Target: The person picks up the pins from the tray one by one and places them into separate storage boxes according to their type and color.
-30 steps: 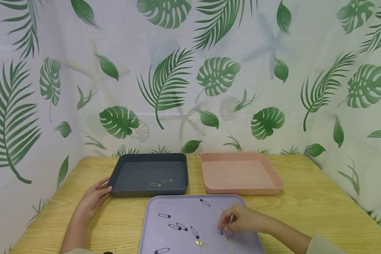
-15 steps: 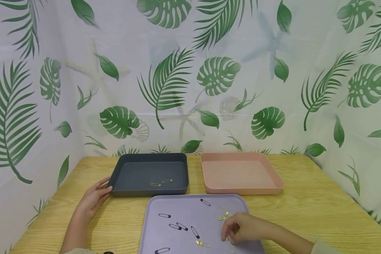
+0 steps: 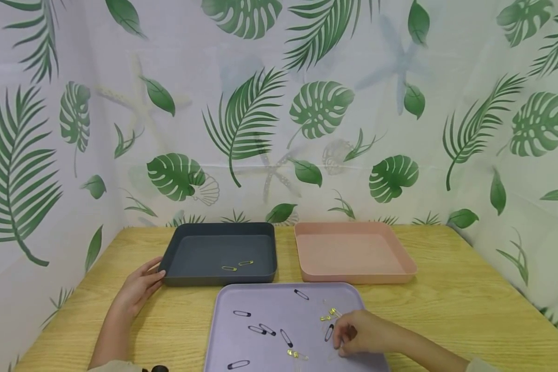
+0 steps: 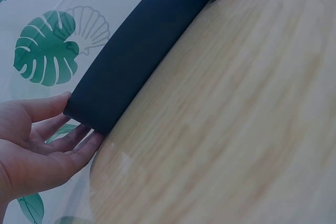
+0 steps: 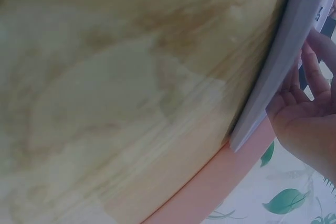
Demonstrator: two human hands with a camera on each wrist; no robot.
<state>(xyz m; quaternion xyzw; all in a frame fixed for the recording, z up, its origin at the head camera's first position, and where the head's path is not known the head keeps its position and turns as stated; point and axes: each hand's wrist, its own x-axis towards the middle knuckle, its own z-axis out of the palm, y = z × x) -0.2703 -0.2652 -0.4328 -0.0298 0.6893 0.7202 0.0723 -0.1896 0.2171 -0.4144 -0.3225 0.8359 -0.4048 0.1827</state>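
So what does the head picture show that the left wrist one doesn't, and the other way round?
Only head: the pins, the pink tray, the right hand and the inside of the dark tray.
Only left wrist: a leaf peeking between fingers of the left hand.
Both: the left hand touching the dark tray's corner, some purple tray, table and leafy backdrop.

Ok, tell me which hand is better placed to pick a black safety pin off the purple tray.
Right, probably. The right grip is over the purple tray, beside a black safety pin; the left grip touches the dark tray, farther from that pin.
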